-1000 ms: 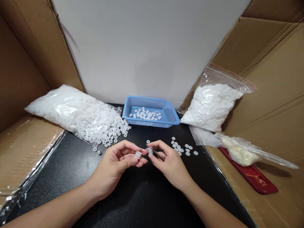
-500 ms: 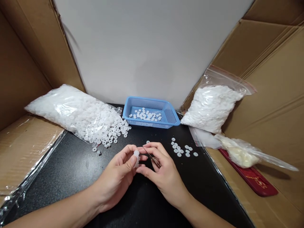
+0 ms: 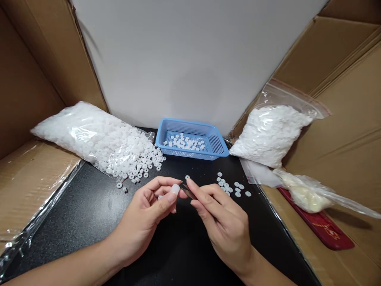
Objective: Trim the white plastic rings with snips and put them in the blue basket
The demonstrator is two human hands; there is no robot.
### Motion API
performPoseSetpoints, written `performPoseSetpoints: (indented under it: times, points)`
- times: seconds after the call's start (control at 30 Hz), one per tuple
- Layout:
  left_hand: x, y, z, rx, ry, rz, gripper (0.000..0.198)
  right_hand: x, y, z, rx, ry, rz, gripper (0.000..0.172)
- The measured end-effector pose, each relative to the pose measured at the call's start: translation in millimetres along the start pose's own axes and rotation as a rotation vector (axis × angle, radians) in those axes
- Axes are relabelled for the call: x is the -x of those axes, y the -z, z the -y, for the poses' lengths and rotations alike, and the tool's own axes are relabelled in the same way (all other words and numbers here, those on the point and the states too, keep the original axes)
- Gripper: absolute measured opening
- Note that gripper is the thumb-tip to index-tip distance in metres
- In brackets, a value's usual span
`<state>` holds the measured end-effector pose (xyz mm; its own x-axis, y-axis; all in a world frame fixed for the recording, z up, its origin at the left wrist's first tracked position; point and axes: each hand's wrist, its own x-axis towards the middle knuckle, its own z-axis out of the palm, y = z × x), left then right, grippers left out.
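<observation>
Between the thumb and fingers of my left hand [image 3: 154,210] is a translucent white plastic piece [image 3: 175,189] with a rounded end. Part of that piece is hidden by the thumb. My right hand [image 3: 223,218] grips slim, pointed metal tweezers [image 3: 189,193], their tips directed left, close beside the piece; whether they touch it I cannot tell. Just beyond my fingertips lies a single white plastic ring [image 3: 187,177]. A loose group of similar white rings [image 3: 225,185] is on the black table, beyond my right hand.
A blue perforated basket [image 3: 193,154] holding small white pieces stands by the wall. At left, a clear bag [image 3: 86,127] spills white rings onto the black table [image 3: 89,202]. At right are a zip bag of white pieces [image 3: 270,133], a knotted plastic bag [image 3: 309,198] and a red case [image 3: 333,234].
My right hand has turned and moved slightly right, fingers now closed along the tweezers. The white piece has shifted slightly up and right in my left hand. The whole view has shifted a little.
</observation>
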<state>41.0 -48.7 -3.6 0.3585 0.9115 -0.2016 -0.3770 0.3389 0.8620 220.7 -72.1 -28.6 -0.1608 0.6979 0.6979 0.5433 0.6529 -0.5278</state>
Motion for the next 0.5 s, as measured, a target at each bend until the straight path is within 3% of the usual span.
performPoseSetpoints:
  times: [0.23,0.5]
  points:
    - [2.0,0.4,2.0,-0.078,0.012,-0.028,0.020,0.1,4.0,3.8,0.236,0.116,-0.002,0.057]
    - [0.0,0.9,1.2,-0.137,-0.008,-0.037,0.021,0.7,4.6,6.5,0.313,0.134,0.017,0.063]
